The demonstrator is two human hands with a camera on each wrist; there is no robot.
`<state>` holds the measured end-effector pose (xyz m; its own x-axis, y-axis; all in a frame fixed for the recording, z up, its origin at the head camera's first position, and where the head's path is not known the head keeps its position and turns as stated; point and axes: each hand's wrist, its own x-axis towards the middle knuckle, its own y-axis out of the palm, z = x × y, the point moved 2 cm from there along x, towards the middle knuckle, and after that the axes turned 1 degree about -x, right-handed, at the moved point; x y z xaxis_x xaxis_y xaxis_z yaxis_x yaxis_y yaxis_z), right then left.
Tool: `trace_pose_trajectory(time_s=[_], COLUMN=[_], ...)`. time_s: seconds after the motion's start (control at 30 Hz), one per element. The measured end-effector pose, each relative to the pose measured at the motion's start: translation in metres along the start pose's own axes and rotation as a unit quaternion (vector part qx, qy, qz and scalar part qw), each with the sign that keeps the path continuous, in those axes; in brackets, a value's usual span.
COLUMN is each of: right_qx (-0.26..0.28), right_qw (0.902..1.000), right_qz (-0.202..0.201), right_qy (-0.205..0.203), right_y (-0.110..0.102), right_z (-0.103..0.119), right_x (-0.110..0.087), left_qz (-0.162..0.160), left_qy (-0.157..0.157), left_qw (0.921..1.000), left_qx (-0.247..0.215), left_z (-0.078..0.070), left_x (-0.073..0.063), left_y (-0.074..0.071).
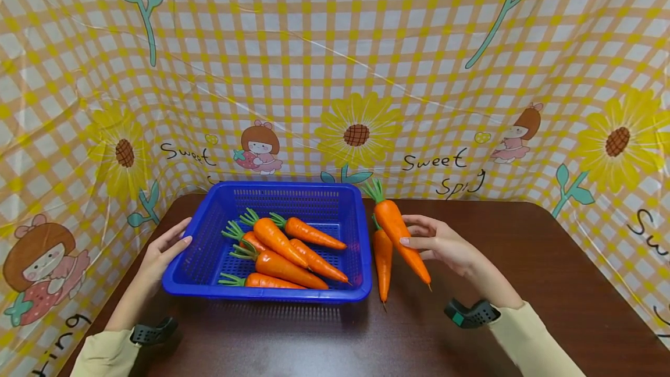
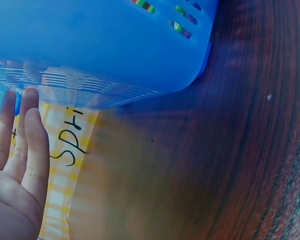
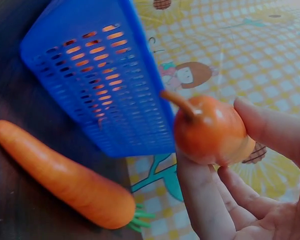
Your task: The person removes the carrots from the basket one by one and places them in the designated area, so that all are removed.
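My right hand (image 1: 445, 246) pinches an orange carrot (image 1: 396, 226) with green stem stubs between thumb and fingers, just right of the blue basket (image 1: 267, 292). In the right wrist view its thin root tip points at the camera. Beneath this carrot another carrot (image 1: 383, 266) lies on the table, beside the basket's right wall. Inside the basket lie several more carrots (image 1: 282, 266), their green ends mostly to the left. At the basket's left side is my left hand (image 1: 159, 255); in the left wrist view its fingers (image 2: 37, 145) reach fairly straight to the outer wall.
The dark brown wooden table (image 1: 523, 249) extends to the right of the basket and in front of it. A checked cloth (image 1: 335, 63) with sunflowers and cartoon figures hangs behind and along both sides.
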<state>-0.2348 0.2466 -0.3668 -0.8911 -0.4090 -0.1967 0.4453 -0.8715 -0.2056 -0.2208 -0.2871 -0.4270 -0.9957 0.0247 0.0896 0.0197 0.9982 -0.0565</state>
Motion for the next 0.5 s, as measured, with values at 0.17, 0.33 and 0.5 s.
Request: trace_pose_trajectory(time_s=[0.17, 0.33, 0.5], right_qx=[0.002, 0.006, 0.008], right_qw=[0.9998, 0.9998, 0.9996], right_qz=[-0.016, -0.013, -0.014], right_qy=[0.012, 0.016, 0.021], right_y=[-0.002, -0.006, -0.01], right_z=[-0.009, -0.018, -0.03], right_x=[-0.001, -0.002, -0.001], left_qz=[0.0, 0.0, 0.0], left_qy=[-0.003, -0.005, -0.004], left_qw=[1.0, 1.0, 1.0], left_qx=[-0.004, -0.003, -0.001], left_z=[0.0, 0.001, 0.001], left_x=[0.0, 0.001, 0.001], left_y=[0.0, 0.0, -0.001])
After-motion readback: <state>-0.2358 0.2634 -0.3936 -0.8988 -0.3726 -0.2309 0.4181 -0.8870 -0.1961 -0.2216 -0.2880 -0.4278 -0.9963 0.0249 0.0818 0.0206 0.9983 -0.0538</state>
